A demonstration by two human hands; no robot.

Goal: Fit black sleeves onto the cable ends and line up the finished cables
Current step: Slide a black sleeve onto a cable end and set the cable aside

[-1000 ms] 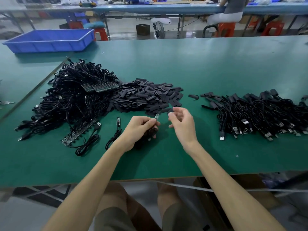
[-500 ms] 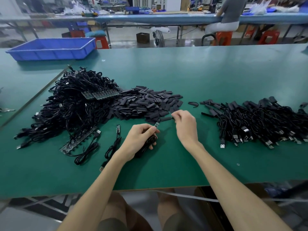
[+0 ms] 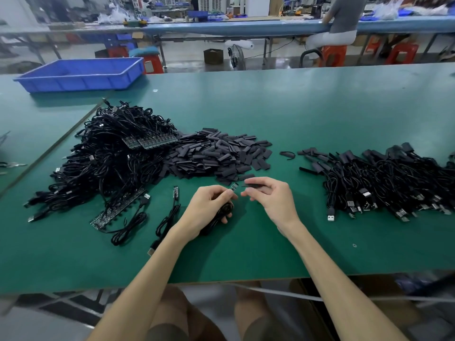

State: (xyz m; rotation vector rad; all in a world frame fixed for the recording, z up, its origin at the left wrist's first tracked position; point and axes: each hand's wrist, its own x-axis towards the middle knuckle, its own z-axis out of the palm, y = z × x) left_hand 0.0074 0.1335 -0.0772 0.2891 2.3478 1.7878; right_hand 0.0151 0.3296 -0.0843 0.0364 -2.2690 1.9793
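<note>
The left hand [image 3: 209, 210] gripped a coiled black cable [image 3: 225, 210], its thumb and forefinger pinching the small circuit-board end [image 3: 234, 186] upward. Just to the right, the right hand [image 3: 270, 201] pinched a flat black sleeve [image 3: 252, 185] close beside that end. Both were held over the green table [image 3: 246, 254], just near of the sleeve pile [image 3: 216, 153]. Unsleeved cables [image 3: 110, 158] lay heaped on the left and finished cables [image 3: 394, 183] on the right.
</note>
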